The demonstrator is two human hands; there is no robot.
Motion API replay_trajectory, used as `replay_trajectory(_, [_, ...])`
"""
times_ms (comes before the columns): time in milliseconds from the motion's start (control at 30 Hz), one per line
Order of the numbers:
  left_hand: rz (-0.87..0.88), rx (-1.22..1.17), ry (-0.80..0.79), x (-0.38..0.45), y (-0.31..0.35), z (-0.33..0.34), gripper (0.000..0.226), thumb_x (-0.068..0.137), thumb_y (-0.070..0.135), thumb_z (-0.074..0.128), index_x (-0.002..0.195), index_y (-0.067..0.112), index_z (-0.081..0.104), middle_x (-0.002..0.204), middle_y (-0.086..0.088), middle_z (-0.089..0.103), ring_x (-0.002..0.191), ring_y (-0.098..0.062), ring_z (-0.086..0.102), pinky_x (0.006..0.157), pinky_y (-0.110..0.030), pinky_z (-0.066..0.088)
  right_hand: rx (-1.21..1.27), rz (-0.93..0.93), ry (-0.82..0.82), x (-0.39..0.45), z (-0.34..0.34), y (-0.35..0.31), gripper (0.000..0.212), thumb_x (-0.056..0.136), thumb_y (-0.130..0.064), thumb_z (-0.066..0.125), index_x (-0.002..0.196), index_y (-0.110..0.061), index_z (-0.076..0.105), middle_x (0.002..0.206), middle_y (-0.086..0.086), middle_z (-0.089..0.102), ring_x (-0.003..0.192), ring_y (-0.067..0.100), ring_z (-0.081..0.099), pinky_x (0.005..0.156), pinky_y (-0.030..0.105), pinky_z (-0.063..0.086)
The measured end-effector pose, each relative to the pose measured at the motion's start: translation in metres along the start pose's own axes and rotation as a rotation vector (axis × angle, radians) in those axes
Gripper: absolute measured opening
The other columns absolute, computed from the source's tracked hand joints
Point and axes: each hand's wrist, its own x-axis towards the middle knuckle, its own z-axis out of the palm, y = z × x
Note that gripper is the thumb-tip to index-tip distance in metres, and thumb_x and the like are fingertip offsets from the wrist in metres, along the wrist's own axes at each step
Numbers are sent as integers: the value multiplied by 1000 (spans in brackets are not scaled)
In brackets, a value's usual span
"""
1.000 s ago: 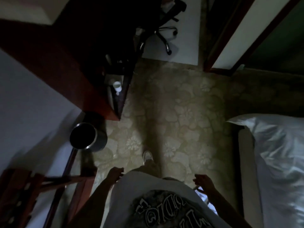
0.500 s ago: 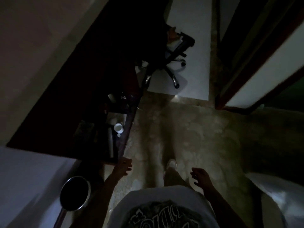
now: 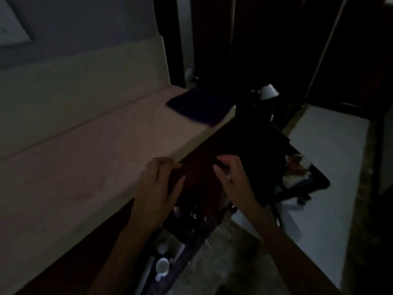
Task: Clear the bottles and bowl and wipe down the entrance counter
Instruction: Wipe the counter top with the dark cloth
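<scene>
The room is dim. A pale counter top (image 3: 89, 150) runs from lower left to the upper middle. A dark purple cloth (image 3: 202, 107) lies folded at its far end. My left hand (image 3: 157, 186) hovers at the counter's front edge, fingers apart, holding nothing. My right hand (image 3: 234, 179) is raised a little to the right, over the dark area beside the counter, fingers loosely spread and empty. Below the counter edge, a lower shelf holds a white cup (image 3: 162, 268) and a second small white cup (image 3: 162, 248). No bottles or bowl can be made out on the counter.
A black office chair (image 3: 297, 179) with something on its seat stands on the white floor to the right. A small lamp with a white shade (image 3: 268, 91) rises behind it. Patterned carpet (image 3: 229, 262) lies below. Dark doors fill the upper right.
My view has swung up from the carpet to the counter top. Both hands have risen from my waist to the counter's front edge.
</scene>
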Motion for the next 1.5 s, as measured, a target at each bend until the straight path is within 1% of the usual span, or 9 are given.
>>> replay_trajectory(133, [-14, 189, 17, 73, -15, 24, 34, 90, 35, 61, 119, 17, 60, 124, -5, 52, 109, -26, 55, 84, -42, 48, -317, -376, -166, 128, -11, -27, 38, 99, -37, 43, 128, -14, 48, 129, 2, 49, 113, 19, 54, 91, 34, 47])
replay_trajectory(300, [-81, 292, -45, 120, -21, 56, 38, 91, 44, 53, 119, 20, 60, 122, -1, 52, 104, -21, 55, 83, -34, 46, -534, -484, -401, 244, -3, -14, 45, 100, -35, 44, 142, -21, 39, 148, -3, 38, 130, 19, 45, 101, 40, 45])
replay_trajectory(533, [-125, 564, -112, 128, -22, 74, 51, 93, 63, 41, 116, 22, 63, 117, 1, 59, 100, -22, 58, 81, -34, 45, -757, -638, -700, 308, 18, 30, 71, 88, -62, -2, 151, -38, 18, 161, -14, 14, 149, 7, 8, 121, 36, 10])
replay_trajectory(700, [-222, 628, -183, 133, -7, 74, 53, 92, 65, 45, 119, 23, 62, 118, 5, 58, 100, -19, 60, 81, -34, 44, -825, -859, -754, 333, 11, 30, 67, 91, -69, 10, 150, -38, 22, 159, -10, 23, 138, 20, 26, 107, 45, 26])
replay_trajectory(867, [-315, 679, -254, 137, -1, 72, 62, 90, 69, 43, 126, 21, 58, 123, 4, 56, 106, -19, 58, 87, -31, 42, -730, -1098, -802, 342, -6, 30, 69, 91, -70, 12, 143, -33, 38, 139, -7, 43, 117, 18, 39, 90, 35, 34])
replay_trajectory(967, [-318, 737, -274, 139, 0, 75, 65, 91, 69, 41, 128, 18, 57, 124, 1, 56, 106, -21, 58, 89, -31, 39, -650, -1046, -874, 351, -5, 40, 63, 91, -71, 12, 145, -43, 30, 153, -11, 29, 136, 16, 26, 106, 35, 28])
replay_trajectory(1100, [-302, 752, -280, 138, -6, 76, 67, 91, 70, 40, 129, 18, 58, 125, 1, 58, 106, -22, 58, 90, -32, 39, -640, -896, -1014, 370, 32, 39, 68, 85, -77, 4, 148, -52, 10, 162, -15, -1, 150, 10, -8, 121, 43, -5])
replay_trajectory(1367, [-257, 738, -242, 138, -15, 75, 68, 89, 72, 41, 125, 17, 60, 123, -3, 58, 103, -24, 57, 84, -37, 45, -712, -814, -989, 441, 158, 4, 69, 85, -78, 13, 148, -51, 17, 163, -10, 8, 150, 15, 7, 119, 46, 7])
replay_trajectory(1500, [-255, 772, -264, 137, -17, 76, 69, 89, 72, 40, 128, 18, 59, 123, -1, 56, 101, -22, 55, 83, -35, 42, -725, -794, -979, 442, 170, 1, 75, 80, -82, 7, 148, -52, 15, 163, -9, 8, 150, 16, 7, 118, 49, 6])
